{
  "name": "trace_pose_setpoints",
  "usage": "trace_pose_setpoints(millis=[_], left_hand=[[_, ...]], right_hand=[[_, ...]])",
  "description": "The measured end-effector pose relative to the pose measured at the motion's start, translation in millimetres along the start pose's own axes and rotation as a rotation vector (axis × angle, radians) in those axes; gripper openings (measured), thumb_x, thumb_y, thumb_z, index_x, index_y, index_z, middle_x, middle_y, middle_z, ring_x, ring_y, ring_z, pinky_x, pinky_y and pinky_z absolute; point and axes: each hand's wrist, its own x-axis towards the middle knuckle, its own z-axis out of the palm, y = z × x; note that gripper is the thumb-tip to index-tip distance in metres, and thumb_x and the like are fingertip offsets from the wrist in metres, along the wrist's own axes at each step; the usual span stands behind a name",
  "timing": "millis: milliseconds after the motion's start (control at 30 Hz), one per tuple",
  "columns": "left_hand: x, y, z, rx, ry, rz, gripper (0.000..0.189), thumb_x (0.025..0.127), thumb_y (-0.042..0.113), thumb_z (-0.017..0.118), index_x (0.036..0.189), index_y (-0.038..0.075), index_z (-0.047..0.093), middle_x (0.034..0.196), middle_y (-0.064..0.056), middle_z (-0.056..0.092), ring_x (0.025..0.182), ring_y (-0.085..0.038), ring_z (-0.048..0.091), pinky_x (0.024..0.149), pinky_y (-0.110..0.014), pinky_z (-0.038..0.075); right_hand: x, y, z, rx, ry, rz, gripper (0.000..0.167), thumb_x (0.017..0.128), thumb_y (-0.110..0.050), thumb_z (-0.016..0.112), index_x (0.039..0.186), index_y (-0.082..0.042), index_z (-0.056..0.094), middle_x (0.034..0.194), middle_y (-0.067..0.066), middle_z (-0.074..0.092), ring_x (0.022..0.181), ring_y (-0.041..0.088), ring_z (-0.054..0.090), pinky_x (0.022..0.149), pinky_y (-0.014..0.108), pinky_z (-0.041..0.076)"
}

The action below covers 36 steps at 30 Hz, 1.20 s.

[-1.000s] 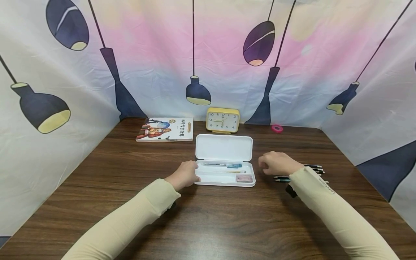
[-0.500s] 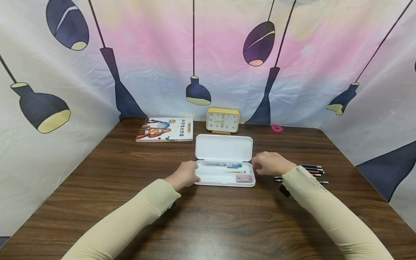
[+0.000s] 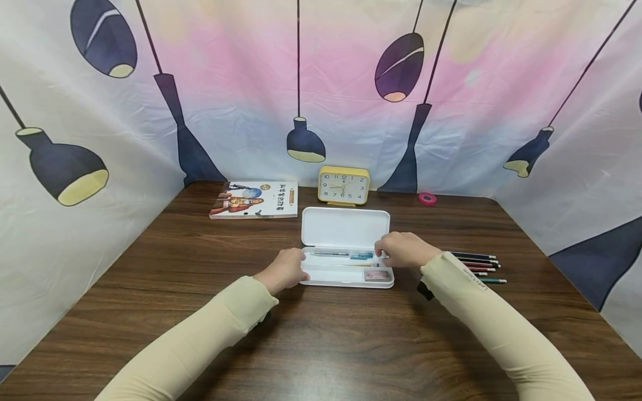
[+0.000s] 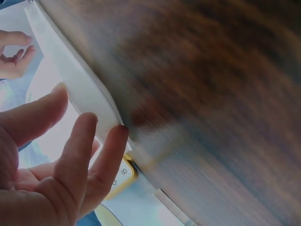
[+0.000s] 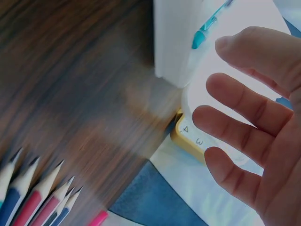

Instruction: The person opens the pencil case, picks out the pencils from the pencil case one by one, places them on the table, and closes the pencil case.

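A white pencil case (image 3: 346, 228) stands with its lid raised. In its tray are a clear pen with a blue cap (image 3: 361, 255), a thin yellowish pencil (image 3: 358, 265) and a pink eraser (image 3: 377, 275) in the small compartment. My left hand (image 3: 283, 271) touches the case's left end. In the left wrist view its fingertips (image 4: 87, 120) lie against the white end wall, the thumb near the rim. My right hand (image 3: 407, 249) is over the case's right end, fingers apart and holding nothing in the right wrist view. Several pencils (image 3: 484, 264) lie right of the case, partly behind the sleeve.
Behind the case stands a yellow alarm clock (image 3: 344, 185). A book (image 3: 256, 199) lies at the back left, and a pink ring-shaped thing (image 3: 427, 198) at the back right. A printed cloth (image 3: 241, 83) hangs behind and beside the wooden table (image 3: 321, 345).
My right hand has moved left from beside the pencils to over the case's right end, uncovering more of the pencils. My left hand has stayed at the case's left end.
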Motion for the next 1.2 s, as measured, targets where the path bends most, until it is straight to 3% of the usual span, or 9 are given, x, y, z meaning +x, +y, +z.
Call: trace_pose_setpoints(millis=[233, 533, 700, 1000, 1200], left_hand=[[-1.0, -0.2, -0.6, -0.004, 0.005, 0.000, 0.045, 0.069, 0.009, 0.072, 0.106, -0.010, 0.056, 0.107, -0.020, 0.056, 0.103, -0.033, 0.048, 0.086, -0.038, 0.039], [-1.1, 1.3, -1.7, -0.013, -0.001, -0.010, 0.045, 0.070, 0.008, 0.071, 0.107, -0.010, 0.055, 0.108, -0.021, 0.055, 0.105, -0.033, 0.048, 0.087, -0.039, 0.039], [-0.3, 1.1, -1.3, -0.009, -0.003, -0.008, 0.045, 0.070, 0.009, 0.071, 0.107, -0.010, 0.055, 0.107, -0.021, 0.055, 0.104, -0.033, 0.048, 0.086, -0.039, 0.040], [2.8, -1.5, 0.3, -0.005, -0.002, -0.007, 0.045, 0.070, 0.010, 0.072, 0.107, -0.009, 0.055, 0.107, -0.020, 0.055, 0.104, -0.033, 0.048, 0.087, -0.039, 0.039], [3.7, -2.6, 1.2, -0.015, -0.014, -0.024, 0.045, 0.070, 0.010, 0.071, 0.108, -0.009, 0.055, 0.108, -0.020, 0.055, 0.105, -0.033, 0.047, 0.087, -0.039, 0.038]], right_hand=[[10.4, -7, -1, -0.008, -0.002, -0.028, 0.006, 0.076, -0.015, 0.066, 0.080, -0.015, 0.061, 0.069, -0.006, 0.051, 0.061, 0.010, 0.044, 0.054, 0.025, 0.040], [23.1, -11, 0, 0.053, -0.071, -0.002, 0.004, 0.077, -0.016, 0.066, 0.078, -0.015, 0.062, 0.065, -0.007, 0.049, 0.062, 0.009, 0.044, 0.055, 0.024, 0.039], [28.7, -16, -2, 0.112, -0.118, 0.000, 0.003, 0.077, -0.015, 0.066, 0.079, -0.015, 0.065, 0.070, -0.007, 0.054, 0.065, 0.010, 0.046, 0.058, 0.025, 0.041], [39.0, -19, 6, 0.096, -0.121, -0.056, 0.006, 0.077, -0.012, 0.065, 0.079, -0.016, 0.068, 0.080, -0.005, 0.061, 0.069, 0.008, 0.050, 0.065, 0.028, 0.045], [40.4, -22, 6, 0.093, -0.136, -0.045, 0.004, 0.078, -0.013, 0.064, 0.080, -0.014, 0.068, 0.077, -0.005, 0.061, 0.067, 0.008, 0.051, 0.064, 0.027, 0.045]])
